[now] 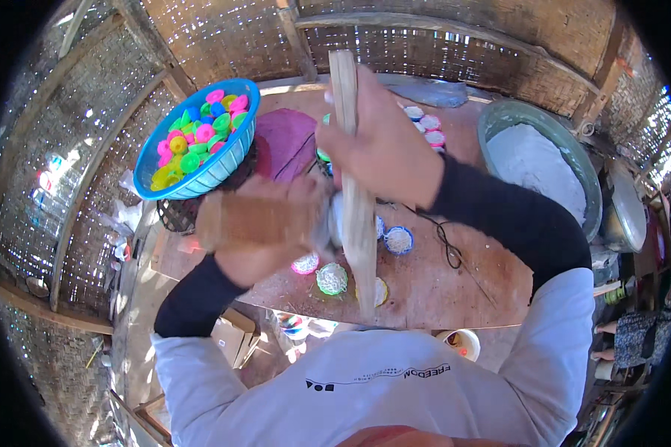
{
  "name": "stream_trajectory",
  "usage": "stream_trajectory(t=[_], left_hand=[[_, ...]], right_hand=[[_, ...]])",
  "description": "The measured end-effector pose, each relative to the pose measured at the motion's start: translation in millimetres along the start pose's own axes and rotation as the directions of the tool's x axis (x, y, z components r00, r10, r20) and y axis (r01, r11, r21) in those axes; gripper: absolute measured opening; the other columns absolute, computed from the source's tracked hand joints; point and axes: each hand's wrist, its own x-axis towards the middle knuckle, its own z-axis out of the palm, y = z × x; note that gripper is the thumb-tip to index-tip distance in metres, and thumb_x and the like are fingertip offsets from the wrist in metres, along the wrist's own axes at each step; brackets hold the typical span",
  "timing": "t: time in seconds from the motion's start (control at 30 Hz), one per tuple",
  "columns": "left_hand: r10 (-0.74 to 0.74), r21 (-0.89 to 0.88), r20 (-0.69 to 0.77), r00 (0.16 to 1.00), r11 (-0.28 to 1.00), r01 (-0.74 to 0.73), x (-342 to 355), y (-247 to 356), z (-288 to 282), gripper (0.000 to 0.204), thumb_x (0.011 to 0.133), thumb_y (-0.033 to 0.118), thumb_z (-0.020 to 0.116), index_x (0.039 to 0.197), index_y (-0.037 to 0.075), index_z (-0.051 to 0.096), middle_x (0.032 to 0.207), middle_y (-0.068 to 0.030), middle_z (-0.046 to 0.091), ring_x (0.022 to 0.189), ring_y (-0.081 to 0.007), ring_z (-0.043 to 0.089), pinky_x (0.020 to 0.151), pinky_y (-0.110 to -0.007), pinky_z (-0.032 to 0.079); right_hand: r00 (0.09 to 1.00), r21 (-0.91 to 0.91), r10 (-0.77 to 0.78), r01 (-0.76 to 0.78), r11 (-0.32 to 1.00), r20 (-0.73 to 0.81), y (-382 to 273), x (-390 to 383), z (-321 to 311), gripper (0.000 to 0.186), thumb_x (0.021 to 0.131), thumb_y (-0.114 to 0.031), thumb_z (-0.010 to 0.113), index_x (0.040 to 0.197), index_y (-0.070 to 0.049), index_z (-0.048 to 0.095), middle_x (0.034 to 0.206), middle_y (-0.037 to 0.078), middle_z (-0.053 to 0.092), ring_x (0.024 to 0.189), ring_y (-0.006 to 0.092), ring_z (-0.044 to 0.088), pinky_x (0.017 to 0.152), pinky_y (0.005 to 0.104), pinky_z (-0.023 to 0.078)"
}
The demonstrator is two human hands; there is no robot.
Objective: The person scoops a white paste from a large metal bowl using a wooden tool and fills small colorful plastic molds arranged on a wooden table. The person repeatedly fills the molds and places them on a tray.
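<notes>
My right hand (388,141) is wrapped round a long pale wooden stick (359,216), which stands nearly upright in the picture over the middle of the table. To its left, my left hand (250,261) grips a brown wooden block (250,220); motion smears both. Something whitish beside the stick is too blurred to name. Below my hands sit small coloured cups holding white, stringy stuff: a green cup (332,279), a pink cup (306,264) and a blue cup (399,241). The stick's lower end partly covers a yellow-edged cup (382,292).
A blue basket (201,179) of bright empty cups stands at the left. A large basin (593,179) of white powder is at the right. More filled cups (431,123) lie at the far side. A thin dark cord (451,249) crosses the wooden table (470,298).
</notes>
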Motion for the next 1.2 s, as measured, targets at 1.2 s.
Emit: stream_trajectory(t=[1.2], left_hand=[[0.125, 0.029, -0.881, 0.456, 0.977, -0.211, 59, 18, 36, 0.02, 0.082, 0.008, 0.05, 0.101, 0.007, 0.044, 0.099, -0.0103, 0.042, 0.092, -0.0239, 0.051, 0.079, -0.035, 0.048]], right_hand=[[0.78, -0.838, 0.332, -0.426, -0.341, -0.531, 105, -222, -326, 0.015, 0.08, -0.019, 0.05, 0.081, -0.012, 0.063, 0.073, 0.01, 0.064, 0.072, 0.0279, 0.064, 0.061, 0.0423, 0.048]])
